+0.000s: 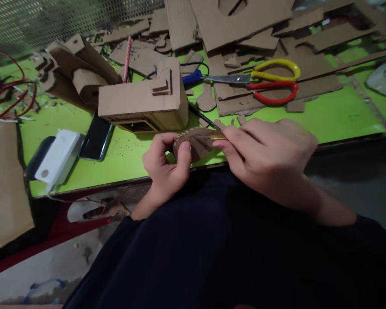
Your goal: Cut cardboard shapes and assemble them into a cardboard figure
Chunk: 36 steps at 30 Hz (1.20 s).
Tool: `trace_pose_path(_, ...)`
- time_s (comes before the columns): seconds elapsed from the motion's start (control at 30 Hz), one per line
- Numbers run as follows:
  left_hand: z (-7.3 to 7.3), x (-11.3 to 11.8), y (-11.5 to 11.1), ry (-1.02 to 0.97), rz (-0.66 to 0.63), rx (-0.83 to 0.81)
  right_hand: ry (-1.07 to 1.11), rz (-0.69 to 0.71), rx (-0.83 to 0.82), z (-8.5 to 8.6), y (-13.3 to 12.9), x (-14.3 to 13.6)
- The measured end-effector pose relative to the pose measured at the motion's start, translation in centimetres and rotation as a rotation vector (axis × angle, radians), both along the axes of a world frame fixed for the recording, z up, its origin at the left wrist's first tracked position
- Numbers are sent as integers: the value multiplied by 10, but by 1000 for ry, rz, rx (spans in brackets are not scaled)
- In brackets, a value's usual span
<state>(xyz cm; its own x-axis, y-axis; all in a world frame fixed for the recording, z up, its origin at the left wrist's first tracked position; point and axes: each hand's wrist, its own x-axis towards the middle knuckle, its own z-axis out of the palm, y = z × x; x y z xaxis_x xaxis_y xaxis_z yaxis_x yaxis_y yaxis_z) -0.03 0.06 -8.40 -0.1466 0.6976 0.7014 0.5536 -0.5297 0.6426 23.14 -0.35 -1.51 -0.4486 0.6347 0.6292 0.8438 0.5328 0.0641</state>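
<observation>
My left hand [169, 163] grips a small round cardboard piece [197, 143] by its left side, thumb on its face, near the table's front edge. My right hand [263, 154] pinches a slim tool with a brass-coloured part [217, 136]; its thin tip lies against the cardboard piece, and the rest is hidden in the fingers. A cardboard box [144, 103] with a rectangular opening stands just beyond my left hand. Scissors [247, 80] with one yellow and one red handle lie past my right hand.
Cardboard scraps [263, 43] cover the back of the green table [350, 116]. A phone [97, 137], a white device [59, 158] with a cable and a long cardboard strip [8, 180] lie left. Red wires [11, 92] coil at the far left.
</observation>
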Motion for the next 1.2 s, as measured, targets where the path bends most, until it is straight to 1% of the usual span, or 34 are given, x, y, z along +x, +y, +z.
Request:
trace_pose_path(0.2, -2, 0, 1, -14, -12, 41, -10, -29, -91, 3, -2, -3)
trace_pose_path(0.5, -3, -1, 1, -39, -59, 50, -47, -10, -49, 5, -4, -1)
trace_pose_path(0.8, 3, 1, 1, -29, -76, 72, -72, -17, -105, 8, -6, 0)
trace_pose_path(0.93, -2, -1, 0, -3, -61, 45, -61, -26, -131, 12, -6, -1)
trace_pose_path(1.07, -6, -4, 0, -10, -80, 37, -98, -9, -88, 18, -6, 0)
trace_pose_path(1.2, -3, -2, 1, 21, -72, 71, -163, 20, -24, 23, -6, 1)
